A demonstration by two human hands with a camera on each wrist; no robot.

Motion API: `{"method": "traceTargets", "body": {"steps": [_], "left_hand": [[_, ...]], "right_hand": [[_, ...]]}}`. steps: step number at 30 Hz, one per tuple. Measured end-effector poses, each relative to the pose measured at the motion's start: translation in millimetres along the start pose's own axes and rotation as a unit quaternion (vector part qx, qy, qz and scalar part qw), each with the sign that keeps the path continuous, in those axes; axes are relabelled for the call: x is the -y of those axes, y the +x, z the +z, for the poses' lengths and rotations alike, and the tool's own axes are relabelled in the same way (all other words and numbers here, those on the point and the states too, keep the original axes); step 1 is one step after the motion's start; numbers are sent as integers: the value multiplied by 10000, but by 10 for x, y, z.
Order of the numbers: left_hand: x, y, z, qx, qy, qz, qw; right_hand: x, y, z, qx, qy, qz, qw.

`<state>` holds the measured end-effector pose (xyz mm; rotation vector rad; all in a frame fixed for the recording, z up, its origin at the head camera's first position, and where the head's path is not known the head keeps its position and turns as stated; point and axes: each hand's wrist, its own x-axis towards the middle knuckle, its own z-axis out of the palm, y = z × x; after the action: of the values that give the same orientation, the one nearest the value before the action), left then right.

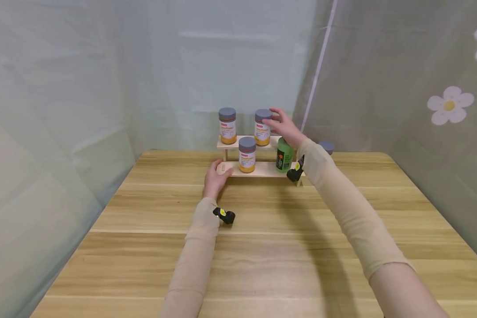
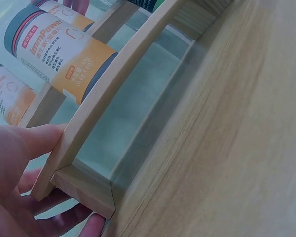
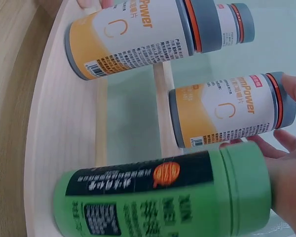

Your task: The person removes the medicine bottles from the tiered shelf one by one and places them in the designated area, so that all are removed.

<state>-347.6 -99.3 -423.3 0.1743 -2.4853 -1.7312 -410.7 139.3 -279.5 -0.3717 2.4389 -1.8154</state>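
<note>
A two-step wooden rack (image 1: pixel 268 168) stands on the table and holds several bottles. My left hand (image 1: pixel 216 180) grips the left end of its lower step, thumb on the front edge and fingers round the end in the left wrist view. At the upper step, my right hand (image 1: pixel 285 128) holds a white-and-orange supplement bottle (image 3: pixel 222 111) by its grey lid, thumb on one side and fingers behind. That bottle stands upright on the step. Just below the right hand, a green bottle (image 1: pixel 285 155) stands on the lower step.
Matching supplement bottles stand at the upper left (image 1: pixel 227 126) and on the lower step (image 1: pixel 247 155). Behind the right wrist, another grey lid (image 1: pixel 327 147) shows. The wooden table (image 1: pixel 238 265) spreads in front, with a pale curtain (image 1: pixel 222 66) behind the rack.
</note>
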Motion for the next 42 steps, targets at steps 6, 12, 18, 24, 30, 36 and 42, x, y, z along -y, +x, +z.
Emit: {"method": "traceTargets", "body": {"steps": [6,12,18,24,30,36,42], "left_hand": [[-3,-13,-2,-9,-34,-34,10000],[2,-25,-3,-36,-19,1,10000],[-18,-34,16,-33,-13,23,10000],[-36,-46,43,-6,-79,64,9999],[-14,-54,31,36,-71,42,10000],[-6,-66,-30,29,-108,117,9999],[-15,-107,-123,44,-150,61,9999]], "right_hand": [[3,50,32,99,-5,70,9999],[24,59,65,40,-49,150,9999],[21,70,59,-82,-88,203,9997],[-43,41,34,-287,-186,-104,9994],[-83,-12,56,-377,-286,-293,9984],[-71,-29,104,-324,-437,-440,9975],[-31,-26,187,-391,-546,-446,9967]]}}
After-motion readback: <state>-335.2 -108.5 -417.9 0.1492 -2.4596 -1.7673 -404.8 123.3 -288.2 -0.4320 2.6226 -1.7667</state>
